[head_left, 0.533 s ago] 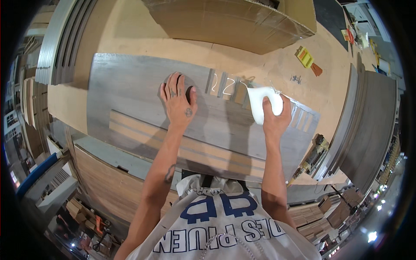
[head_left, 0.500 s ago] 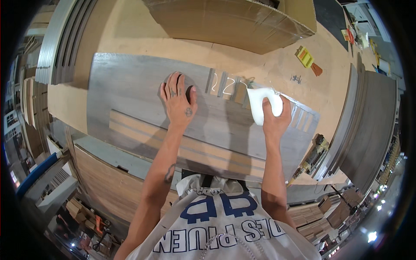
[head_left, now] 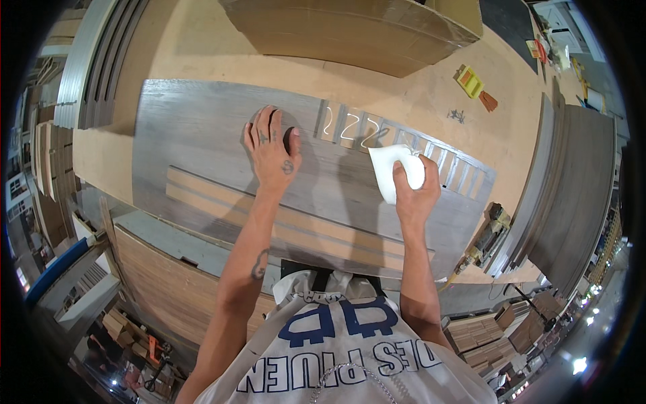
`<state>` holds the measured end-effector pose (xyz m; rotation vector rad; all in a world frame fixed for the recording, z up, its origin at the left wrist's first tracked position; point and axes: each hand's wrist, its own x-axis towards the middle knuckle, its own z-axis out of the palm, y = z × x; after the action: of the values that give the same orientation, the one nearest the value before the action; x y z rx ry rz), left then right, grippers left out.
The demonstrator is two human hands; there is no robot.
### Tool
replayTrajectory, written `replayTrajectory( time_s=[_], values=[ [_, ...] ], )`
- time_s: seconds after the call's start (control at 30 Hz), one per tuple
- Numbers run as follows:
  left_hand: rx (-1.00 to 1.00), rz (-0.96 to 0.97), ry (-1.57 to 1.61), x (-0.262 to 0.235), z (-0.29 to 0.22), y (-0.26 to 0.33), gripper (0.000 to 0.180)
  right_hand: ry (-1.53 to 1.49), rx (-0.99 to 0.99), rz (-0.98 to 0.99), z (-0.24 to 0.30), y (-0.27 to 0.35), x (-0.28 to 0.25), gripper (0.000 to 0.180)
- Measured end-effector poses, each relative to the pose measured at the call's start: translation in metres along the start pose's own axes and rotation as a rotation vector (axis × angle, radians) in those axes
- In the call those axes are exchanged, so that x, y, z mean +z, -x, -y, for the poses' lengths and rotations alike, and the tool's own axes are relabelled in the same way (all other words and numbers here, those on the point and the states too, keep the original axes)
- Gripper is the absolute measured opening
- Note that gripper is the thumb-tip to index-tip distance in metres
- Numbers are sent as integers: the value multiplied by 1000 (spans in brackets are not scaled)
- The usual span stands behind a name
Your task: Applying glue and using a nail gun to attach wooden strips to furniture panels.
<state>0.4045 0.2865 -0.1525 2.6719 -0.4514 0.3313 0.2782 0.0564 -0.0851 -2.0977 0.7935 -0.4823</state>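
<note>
Evidently, the left hand (head_left: 274, 151) rests on the grey board (head_left: 195, 128), fingers slightly spread, presumably steadying it; the right hand (head_left: 416, 192) squeezes the white pouch (head_left: 385, 172) above it, corner near white squiggles (head_left: 348, 128), apparently for aim.

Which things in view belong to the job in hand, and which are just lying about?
Apparently in use:
- right hand, gripping white container
- left hand, on grey board
- white squiggles on the board

Seemingly lying about:
- cardboard box
- yellow item
- small dark pieces
</note>
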Motion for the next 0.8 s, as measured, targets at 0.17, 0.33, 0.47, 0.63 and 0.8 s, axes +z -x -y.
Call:
replayTrajectory(
  time_s=[0.17,0.33,0.47,0.63,0.8],
  values=[
    [-2,11,4,0,1,0,45,-22,42,-77,-5,-3,-8,37],
    [-6,23,-16,2,2,2,45,20,114,-152,-5,-20,-11,38],
    [9,25,-44,3,2,2,46,-51,87,-120,-6,-32,-5,36],
    [10,34,-49,3,2,1,46,-68,57,-97,-9,-32,0,36],
    [16,19,-38,2,2,1,45,-58,59,-154,-17,-27,-8,33]
  ],
)
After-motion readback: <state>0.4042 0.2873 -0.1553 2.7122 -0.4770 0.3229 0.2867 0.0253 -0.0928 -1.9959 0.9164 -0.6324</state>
